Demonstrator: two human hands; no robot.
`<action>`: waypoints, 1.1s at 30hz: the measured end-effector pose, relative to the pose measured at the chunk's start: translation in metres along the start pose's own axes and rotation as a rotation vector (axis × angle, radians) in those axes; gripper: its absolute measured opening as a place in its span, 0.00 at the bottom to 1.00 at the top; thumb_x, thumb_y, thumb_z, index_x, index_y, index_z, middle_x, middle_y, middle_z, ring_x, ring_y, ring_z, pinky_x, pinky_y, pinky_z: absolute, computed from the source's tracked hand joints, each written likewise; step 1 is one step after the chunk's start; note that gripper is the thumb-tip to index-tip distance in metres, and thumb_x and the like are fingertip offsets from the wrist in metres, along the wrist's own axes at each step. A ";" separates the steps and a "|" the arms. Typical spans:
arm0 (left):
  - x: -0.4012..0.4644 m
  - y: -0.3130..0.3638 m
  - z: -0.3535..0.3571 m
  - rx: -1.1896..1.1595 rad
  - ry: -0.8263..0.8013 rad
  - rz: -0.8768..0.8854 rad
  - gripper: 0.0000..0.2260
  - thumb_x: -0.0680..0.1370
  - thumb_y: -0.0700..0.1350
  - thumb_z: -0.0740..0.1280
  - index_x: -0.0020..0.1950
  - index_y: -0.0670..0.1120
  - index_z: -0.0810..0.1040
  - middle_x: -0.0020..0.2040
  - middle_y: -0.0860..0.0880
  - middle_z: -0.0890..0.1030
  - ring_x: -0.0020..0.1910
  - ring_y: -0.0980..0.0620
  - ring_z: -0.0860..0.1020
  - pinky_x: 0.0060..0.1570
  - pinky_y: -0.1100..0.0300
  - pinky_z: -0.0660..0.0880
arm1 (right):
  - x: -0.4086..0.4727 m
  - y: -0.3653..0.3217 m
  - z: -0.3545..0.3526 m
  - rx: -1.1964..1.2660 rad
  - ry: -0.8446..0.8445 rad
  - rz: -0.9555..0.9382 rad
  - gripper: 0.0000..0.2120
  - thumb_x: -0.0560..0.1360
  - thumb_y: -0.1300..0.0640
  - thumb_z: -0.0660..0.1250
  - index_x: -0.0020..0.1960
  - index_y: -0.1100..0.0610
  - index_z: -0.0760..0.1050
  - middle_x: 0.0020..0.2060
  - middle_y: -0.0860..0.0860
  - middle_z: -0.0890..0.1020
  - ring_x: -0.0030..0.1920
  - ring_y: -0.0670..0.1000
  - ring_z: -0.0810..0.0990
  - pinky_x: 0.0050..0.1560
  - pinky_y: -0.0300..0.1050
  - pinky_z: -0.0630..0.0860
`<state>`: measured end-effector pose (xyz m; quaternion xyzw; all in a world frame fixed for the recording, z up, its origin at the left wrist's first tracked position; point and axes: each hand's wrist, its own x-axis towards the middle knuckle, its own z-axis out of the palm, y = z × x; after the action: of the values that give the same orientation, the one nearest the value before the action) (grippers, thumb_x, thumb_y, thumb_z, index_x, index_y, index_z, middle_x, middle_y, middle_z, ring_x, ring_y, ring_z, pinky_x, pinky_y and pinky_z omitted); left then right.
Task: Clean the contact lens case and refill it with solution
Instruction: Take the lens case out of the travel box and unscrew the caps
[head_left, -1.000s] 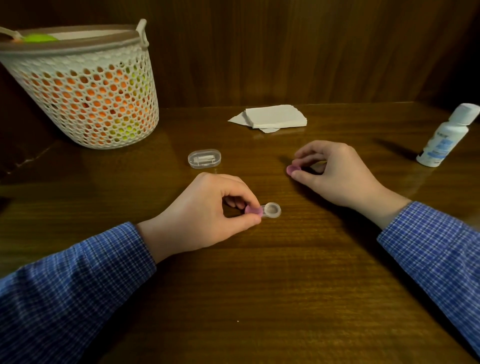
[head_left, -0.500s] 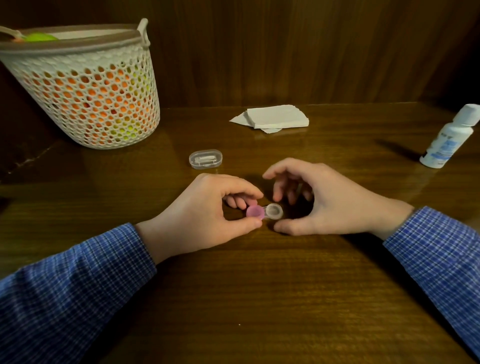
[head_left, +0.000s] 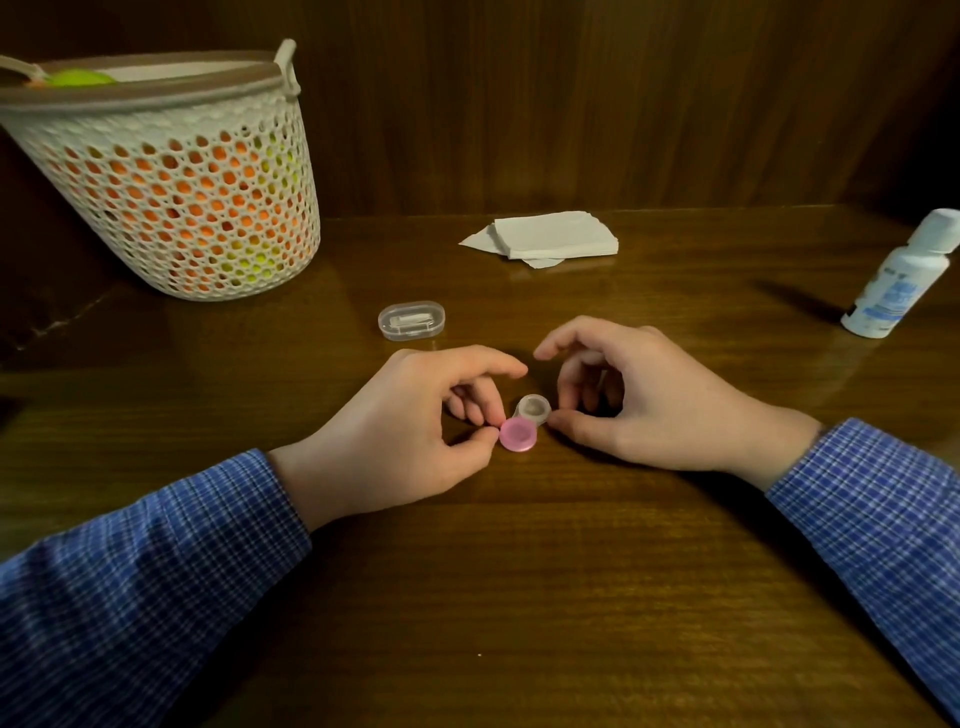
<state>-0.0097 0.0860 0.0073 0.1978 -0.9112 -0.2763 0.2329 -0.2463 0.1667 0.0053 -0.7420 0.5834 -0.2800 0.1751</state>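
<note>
while both hands sit mid-table, my left hand (head_left: 410, 431) pinches the contact lens case (head_left: 525, 422) at its near-left end, thumb and fingers clamped beside the pink cap (head_left: 518, 435). far-right well (head_left: 534, 406) is uncapped, clear, interior looks empty but too small to be sure. my right hand (head_left: 654, 400) is curled around that end, thumb tip touching the well's rim, index finger arched over it, other fingers apart, not clamped on anything. case rests on the wooden table (head_left: 519, 597). solution bottle (head_left: 901, 278) stands far right, cap on, well apart from my hands. small clear oval box (head_left: 412, 321) just beyond my left hand. tissue stack (head_left: 553, 241) further back. mesh basket (head_left: 171, 171) far left.
</note>
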 end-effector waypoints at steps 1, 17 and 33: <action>0.000 0.000 0.000 0.000 0.008 -0.003 0.24 0.75 0.38 0.76 0.71 0.48 0.77 0.48 0.57 0.85 0.48 0.58 0.84 0.50 0.59 0.82 | 0.000 -0.001 0.000 0.006 -0.002 -0.001 0.24 0.73 0.52 0.77 0.65 0.43 0.73 0.46 0.36 0.84 0.45 0.42 0.84 0.43 0.33 0.79; 0.004 0.003 0.003 0.047 0.088 -0.050 0.29 0.71 0.55 0.76 0.71 0.51 0.76 0.57 0.57 0.81 0.46 0.58 0.82 0.45 0.61 0.82 | -0.003 -0.015 0.010 0.015 -0.005 -0.029 0.36 0.65 0.35 0.78 0.69 0.41 0.70 0.49 0.36 0.84 0.52 0.37 0.82 0.49 0.31 0.77; 0.004 -0.005 0.003 -0.113 0.041 -0.147 0.27 0.72 0.49 0.80 0.70 0.52 0.77 0.49 0.60 0.87 0.49 0.58 0.85 0.50 0.57 0.83 | -0.002 -0.013 0.006 -0.020 -0.005 -0.032 0.23 0.71 0.41 0.76 0.63 0.43 0.76 0.47 0.37 0.83 0.51 0.39 0.81 0.51 0.31 0.77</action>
<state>-0.0136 0.0817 0.0037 0.2564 -0.8723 -0.3393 0.2415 -0.2333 0.1715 0.0079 -0.7536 0.5738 -0.2750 0.1649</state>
